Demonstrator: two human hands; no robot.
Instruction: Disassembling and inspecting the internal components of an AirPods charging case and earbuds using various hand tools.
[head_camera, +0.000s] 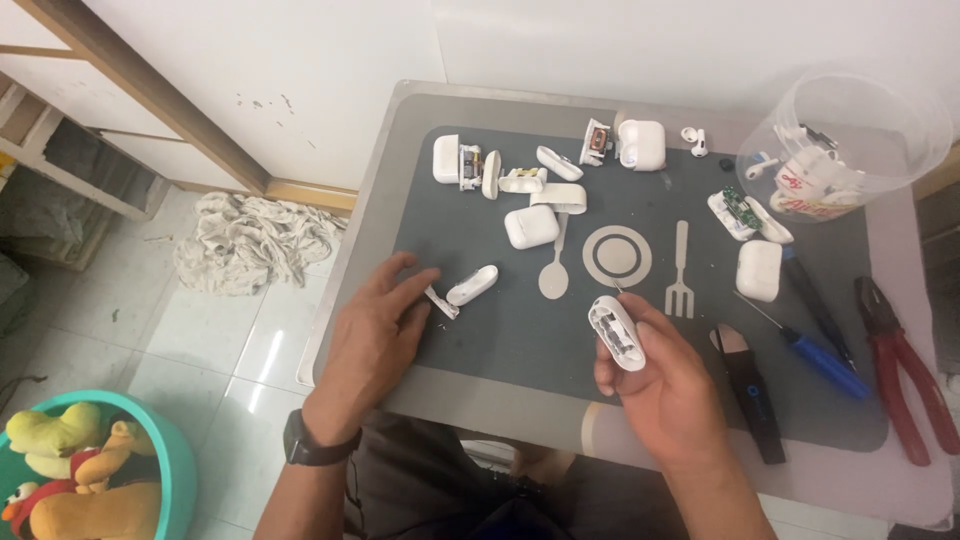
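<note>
White plastic, head view: an opened earbud-case shell (617, 333), inner cavities facing up, sat pinched in the right hand (662, 385).
Right fingers: thumb and fingertips (640, 316) closed round the shell's lower half; long axis ran from upper left to lower right.
Left hand (375, 335): flat on the desk (520, 405), fingers loosely spread, tips touching a small metal strip (441, 303).
Case lid half (472, 285): just right of the left fingertips, long axis tilted up to the right.
Nearer hand: left to the lid half; right held the shell above the grey mat (530, 340).
</note>
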